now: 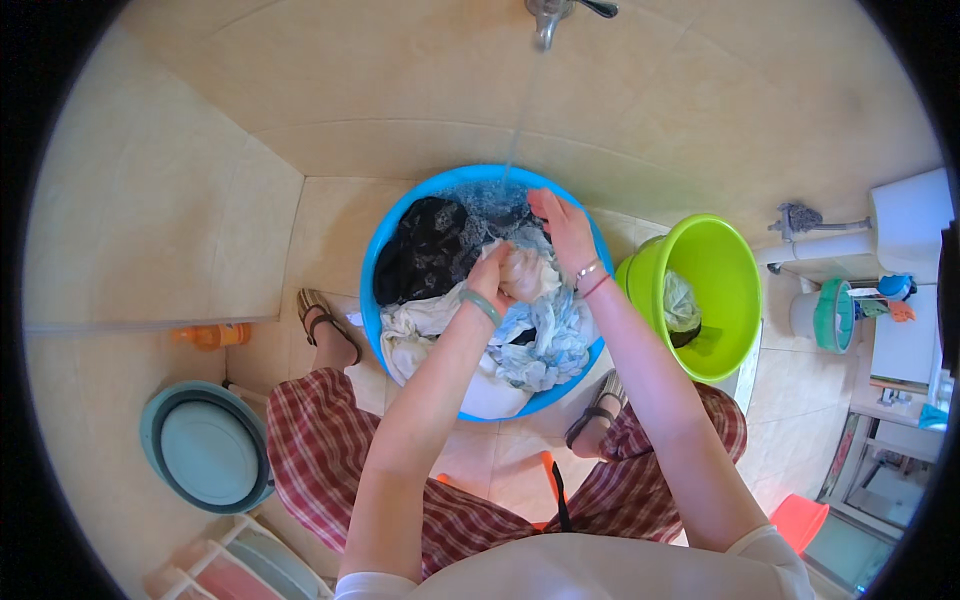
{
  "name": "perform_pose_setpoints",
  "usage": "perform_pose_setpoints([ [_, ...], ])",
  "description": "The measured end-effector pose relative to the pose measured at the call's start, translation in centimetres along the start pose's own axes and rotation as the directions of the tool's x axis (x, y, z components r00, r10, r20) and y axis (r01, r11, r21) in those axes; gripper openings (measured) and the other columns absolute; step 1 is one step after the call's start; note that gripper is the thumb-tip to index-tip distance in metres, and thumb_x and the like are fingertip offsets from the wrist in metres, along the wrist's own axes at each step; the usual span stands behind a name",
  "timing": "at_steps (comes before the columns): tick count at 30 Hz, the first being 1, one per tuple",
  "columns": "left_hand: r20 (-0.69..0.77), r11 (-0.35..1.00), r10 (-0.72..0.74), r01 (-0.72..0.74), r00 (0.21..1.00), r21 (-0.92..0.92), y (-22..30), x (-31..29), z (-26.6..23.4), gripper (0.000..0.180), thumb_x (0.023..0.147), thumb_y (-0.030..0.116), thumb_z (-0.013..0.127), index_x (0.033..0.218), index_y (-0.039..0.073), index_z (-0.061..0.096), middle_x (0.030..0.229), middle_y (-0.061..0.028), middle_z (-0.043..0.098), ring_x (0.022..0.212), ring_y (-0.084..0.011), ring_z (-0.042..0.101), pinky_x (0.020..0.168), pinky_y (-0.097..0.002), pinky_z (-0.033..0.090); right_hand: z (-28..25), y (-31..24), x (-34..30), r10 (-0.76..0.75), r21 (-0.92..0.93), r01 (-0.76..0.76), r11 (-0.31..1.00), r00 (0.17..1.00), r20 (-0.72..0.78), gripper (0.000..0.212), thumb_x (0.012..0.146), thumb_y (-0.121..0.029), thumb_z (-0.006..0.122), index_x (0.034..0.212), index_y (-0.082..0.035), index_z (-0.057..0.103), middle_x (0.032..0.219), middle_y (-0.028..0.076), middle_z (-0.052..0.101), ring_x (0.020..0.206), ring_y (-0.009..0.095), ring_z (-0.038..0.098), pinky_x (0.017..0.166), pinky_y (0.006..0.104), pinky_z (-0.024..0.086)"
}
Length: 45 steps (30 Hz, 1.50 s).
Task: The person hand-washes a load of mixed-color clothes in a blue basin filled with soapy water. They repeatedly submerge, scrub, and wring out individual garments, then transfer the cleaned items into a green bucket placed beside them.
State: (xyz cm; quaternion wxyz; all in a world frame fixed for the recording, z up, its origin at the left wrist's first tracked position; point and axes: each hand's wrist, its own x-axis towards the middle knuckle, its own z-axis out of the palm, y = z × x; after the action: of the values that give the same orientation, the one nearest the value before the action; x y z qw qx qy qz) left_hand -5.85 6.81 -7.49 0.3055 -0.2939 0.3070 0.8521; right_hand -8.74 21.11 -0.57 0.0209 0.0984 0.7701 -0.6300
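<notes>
A round blue basin [372,330] stands on the floor between my feet, filled with wet laundry and water. My left hand [490,274], a green bangle on its wrist, is closed on a bunched beige cloth [530,273] over the middle of the basin. My right hand [567,233] is above the basin's far right part, fingers stretched toward the falling water and apparently holding nothing. A thin stream runs from the wall tap [544,25] into the basin. Black clothing [425,250] lies at the left, light blue cloth [550,345] at the near right, and white cloth [420,325] at the near left.
A lime green bucket [745,300] with some cloth inside stands right of the basin. Grey-blue basins [205,455] lean at the left wall, near an orange bottle [212,336]. A small white and green bucket [808,315] stands farther right, and a red container [800,520] at the near right.
</notes>
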Motion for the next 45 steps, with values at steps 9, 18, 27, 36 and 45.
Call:
perform_pose_setpoints([
  [9, 0.121, 0.698, 0.594, -0.584, 0.795, 0.415, 5.1, -8.2, 14.6, 0.032, 0.088, 0.027, 0.061, 0.113, 0.007, 0.057, 0.105, -0.0036, 0.060, 0.097, -0.0123, 0.055, 0.086, -0.0263, 0.043, -1.1, -10.0, -1.6, -0.164, 0.569, 0.259, 0.780, 0.963, -0.215, 0.049, 0.097, -0.030, 0.046, 0.137, -0.002, 0.042, 0.137, 0.011, 0.048, 0.124, 0.023, 0.047, 0.098, 0.0370, 0.041],
  [18, 0.166, 0.783, 0.521, -0.547, 0.837, 0.297, 7.0, -8.9, 18.0, 0.035, 0.090, 0.032, 0.059, 0.117, 0.010, 0.052, 0.107, -0.0040, 0.059, 0.096, -0.0138, 0.057, 0.080, -0.0301, 0.047, -2.7, -20.0, 0.3, -0.440, 0.455, 0.523, 0.720, 0.852, -0.283, 0.052, 0.098, -0.028, 0.046, 0.144, -0.007, 0.034, 0.147, 0.008, 0.036, 0.132, 0.023, 0.039, 0.100, 0.0379, 0.039],
  [27, 0.113, 0.891, 0.420, -0.433, 0.901, 0.140, 6.5, -7.5, 15.9, 0.037, 0.091, 0.031, 0.058, 0.118, 0.007, 0.050, 0.104, -0.0058, 0.059, 0.094, -0.0168, 0.060, 0.077, -0.0321, 0.051, -2.0, -19.0, -0.3, -0.529, 0.431, 0.557, 0.710, 0.826, -0.197, 0.049, 0.098, -0.029, 0.045, 0.142, -0.009, 0.038, 0.143, 0.009, 0.042, 0.131, 0.021, 0.040, 0.101, 0.0379, 0.037],
  [36, 0.216, 0.933, 0.358, -0.342, 0.908, -0.108, 5.5, -0.2, 7.3, 0.030, 0.094, 0.029, 0.054, 0.115, 0.008, 0.050, 0.106, -0.0058, 0.059, 0.097, -0.0176, 0.060, 0.082, -0.0351, 0.051, -0.8, -1.7, 2.1, -0.248, 0.137, 0.261, 0.956, 0.963, -0.106, 0.059, 0.093, -0.030, 0.058, 0.143, -0.007, 0.036, 0.137, 0.013, 0.048, 0.126, 0.018, 0.043, 0.104, 0.0316, 0.034],
  [45, -0.023, 0.892, 0.377, -0.356, 0.926, 0.280, 2.5, 8.4, -2.9, 0.050, 0.087, 0.014, 0.058, 0.135, 0.012, 0.043, 0.118, -0.0112, 0.058, 0.104, -0.0248, 0.060, 0.086, -0.0372, 0.050, 3.6, 12.0, 4.5, -0.234, -0.365, 0.247, 0.898, 0.969, 0.081, 0.049, 0.084, -0.030, 0.068, 0.127, -0.011, 0.053, 0.125, 0.018, 0.049, 0.108, 0.029, 0.056, 0.089, 0.0380, 0.048],
])
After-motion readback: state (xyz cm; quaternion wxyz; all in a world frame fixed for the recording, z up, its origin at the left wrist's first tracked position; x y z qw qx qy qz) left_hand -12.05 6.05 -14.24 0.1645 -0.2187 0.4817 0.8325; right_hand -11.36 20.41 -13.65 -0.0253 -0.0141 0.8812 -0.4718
